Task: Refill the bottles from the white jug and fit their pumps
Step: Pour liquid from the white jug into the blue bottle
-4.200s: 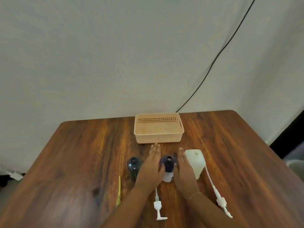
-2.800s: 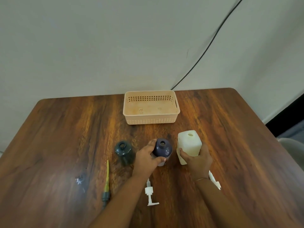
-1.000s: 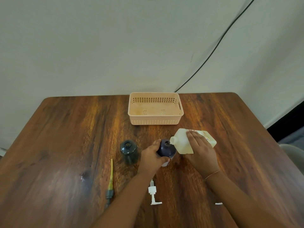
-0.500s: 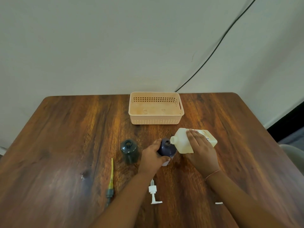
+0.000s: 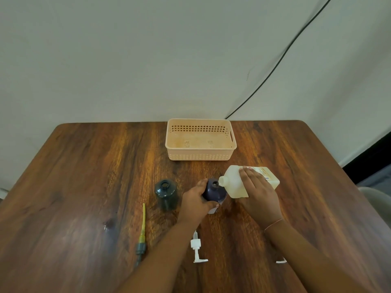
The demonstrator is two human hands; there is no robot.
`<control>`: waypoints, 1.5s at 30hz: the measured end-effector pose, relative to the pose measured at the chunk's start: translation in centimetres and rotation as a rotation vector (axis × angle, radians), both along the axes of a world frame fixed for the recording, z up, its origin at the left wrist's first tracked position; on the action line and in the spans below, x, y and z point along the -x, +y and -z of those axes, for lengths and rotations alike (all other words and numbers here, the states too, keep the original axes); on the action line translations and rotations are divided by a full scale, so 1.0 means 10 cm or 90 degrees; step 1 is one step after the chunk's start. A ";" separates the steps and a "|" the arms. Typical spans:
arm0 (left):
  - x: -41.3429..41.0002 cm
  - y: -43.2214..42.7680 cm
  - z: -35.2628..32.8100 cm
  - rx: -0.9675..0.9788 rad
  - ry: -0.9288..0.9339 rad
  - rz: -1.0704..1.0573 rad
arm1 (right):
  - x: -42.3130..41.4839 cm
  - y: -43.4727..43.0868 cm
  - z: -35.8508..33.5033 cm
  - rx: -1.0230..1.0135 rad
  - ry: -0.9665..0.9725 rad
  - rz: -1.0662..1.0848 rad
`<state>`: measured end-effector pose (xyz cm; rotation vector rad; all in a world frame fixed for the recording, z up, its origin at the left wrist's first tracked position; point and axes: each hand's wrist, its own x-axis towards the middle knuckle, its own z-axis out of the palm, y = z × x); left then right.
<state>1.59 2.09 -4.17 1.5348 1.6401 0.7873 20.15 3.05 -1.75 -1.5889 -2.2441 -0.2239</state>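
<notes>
My right hand point(image 5: 259, 196) grips the white jug point(image 5: 233, 181), tipped on its side with its spout over the open mouth of the dark purple bottle point(image 5: 214, 189). My left hand point(image 5: 193, 205) holds that bottle upright on the table. A dark green bottle point(image 5: 166, 193) stands open to the left, untouched. A white pump point(image 5: 196, 248) lies near the front between my forearms. A dark pump with a yellow tube point(image 5: 142, 233) lies further left. The tip of another white pump point(image 5: 281, 261) shows beside my right forearm.
A peach plastic basket point(image 5: 200, 155) sits at the back middle of the wooden table point(image 5: 84, 176). A black cable point(image 5: 275, 66) runs down the wall behind it. The table's right edge borders a dark gap.
From 4.2 s ago, my right hand took the jug, lifted and tipped it over the purple bottle while my left hand gripped the bottle. Over the last second almost nothing moved.
</notes>
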 end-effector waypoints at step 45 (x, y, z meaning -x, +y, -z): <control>0.00 0.00 0.13 -0.027 -0.048 -0.013 | -0.05 -0.25 0.63 0.071 0.626 0.314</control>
